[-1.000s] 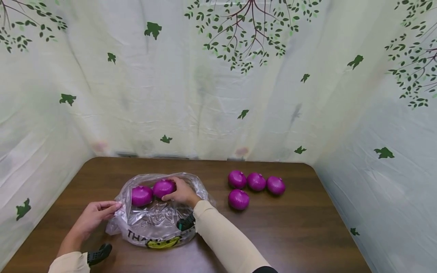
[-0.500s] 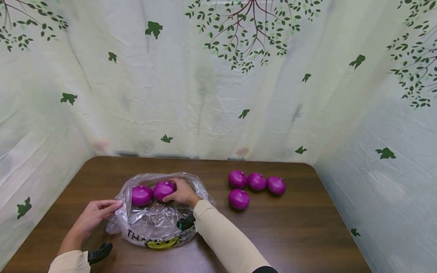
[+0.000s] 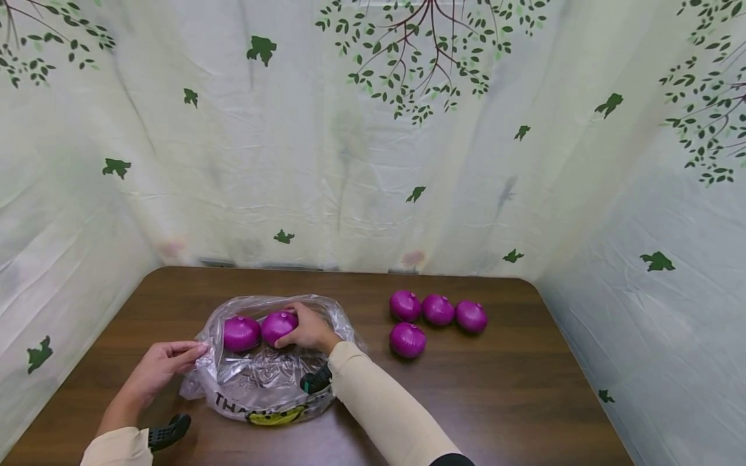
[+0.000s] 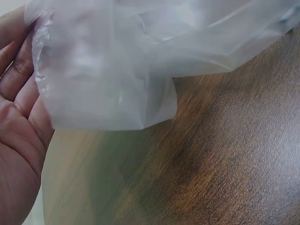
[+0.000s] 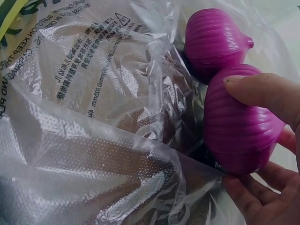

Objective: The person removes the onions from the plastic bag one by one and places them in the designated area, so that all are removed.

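Note:
A clear plastic bag [image 3: 256,382] with black lettering and a yellow print lies on the table with its mouth spread wide. Inside it, toward the back, two purple onions sit side by side. My right hand [image 3: 309,329] reaches into the bag and grips the right-hand onion [image 5: 241,126] between thumb and fingers. The other onion [image 5: 215,42] touches it and is held by neither hand. At the bag's left rim my left hand [image 3: 163,367] pinches the plastic between thumb and fingertips. In the left wrist view the bag's film [image 4: 103,79] hides the fingertips.
Several more purple onions [image 3: 438,310] stand close together on the brown wooden table [image 3: 495,401], right of the bag. A pale curtain [image 3: 361,162] printed with leaves and branches hangs behind the table and along its sides.
Hardly anything differs. The right hand and its onion have shifted very slightly left in the head view; the left hand stays on the bag's rim.

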Action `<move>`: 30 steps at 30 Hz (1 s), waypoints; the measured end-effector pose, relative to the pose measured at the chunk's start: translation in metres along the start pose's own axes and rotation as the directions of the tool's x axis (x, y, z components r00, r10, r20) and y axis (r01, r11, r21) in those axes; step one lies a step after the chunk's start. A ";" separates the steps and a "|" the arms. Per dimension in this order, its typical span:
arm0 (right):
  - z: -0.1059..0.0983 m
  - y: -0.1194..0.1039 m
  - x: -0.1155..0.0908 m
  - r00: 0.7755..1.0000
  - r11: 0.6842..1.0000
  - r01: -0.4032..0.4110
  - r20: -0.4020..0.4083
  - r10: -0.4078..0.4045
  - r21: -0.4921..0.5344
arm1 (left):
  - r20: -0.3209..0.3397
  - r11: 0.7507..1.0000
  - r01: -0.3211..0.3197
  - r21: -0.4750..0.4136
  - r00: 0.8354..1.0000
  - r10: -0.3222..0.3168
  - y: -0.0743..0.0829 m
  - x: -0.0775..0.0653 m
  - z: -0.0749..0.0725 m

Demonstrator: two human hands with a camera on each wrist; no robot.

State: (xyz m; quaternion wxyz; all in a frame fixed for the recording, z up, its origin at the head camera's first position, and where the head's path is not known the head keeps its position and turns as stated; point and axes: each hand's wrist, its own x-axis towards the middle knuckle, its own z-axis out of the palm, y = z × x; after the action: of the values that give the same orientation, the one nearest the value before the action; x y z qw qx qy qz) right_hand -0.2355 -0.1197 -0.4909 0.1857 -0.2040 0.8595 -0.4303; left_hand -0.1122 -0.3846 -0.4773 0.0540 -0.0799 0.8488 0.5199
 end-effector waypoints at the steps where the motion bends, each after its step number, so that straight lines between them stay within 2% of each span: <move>1: -0.001 0.000 0.000 1.000 1.000 0.005 0.004 -0.005 -0.001 | 0.000 1.000 -0.001 -0.002 1.000 0.001 0.000 0.000 0.000; 5: -0.005 -0.001 -0.002 1.000 1.000 0.024 0.018 -0.024 -0.005 | 0.004 1.000 -0.010 -0.012 1.000 0.010 0.000 0.001 0.000; 14: -0.022 -0.005 -0.011 0.993 0.995 0.096 0.072 -0.095 -0.005 | 0.006 1.000 0.009 -0.015 1.000 -0.009 0.001 0.000 0.000; 24: -0.040 -0.011 -0.022 0.982 0.991 0.135 0.134 -0.137 0.021 | 0.018 0.999 0.021 -0.036 1.000 -0.020 0.002 -0.001 -0.001; 30: -0.052 -0.008 -0.029 0.978 0.990 0.138 0.155 -0.139 0.014 | 0.022 0.999 0.035 -0.020 0.999 -0.035 0.002 -0.002 0.000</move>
State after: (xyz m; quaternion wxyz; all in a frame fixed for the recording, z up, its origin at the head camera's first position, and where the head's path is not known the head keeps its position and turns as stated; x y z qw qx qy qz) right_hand -0.2351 -0.0748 -0.4513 0.2219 -0.2960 0.8255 -0.4262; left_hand -0.1110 -0.3839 -0.4748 0.0716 -0.0895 0.8414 0.5281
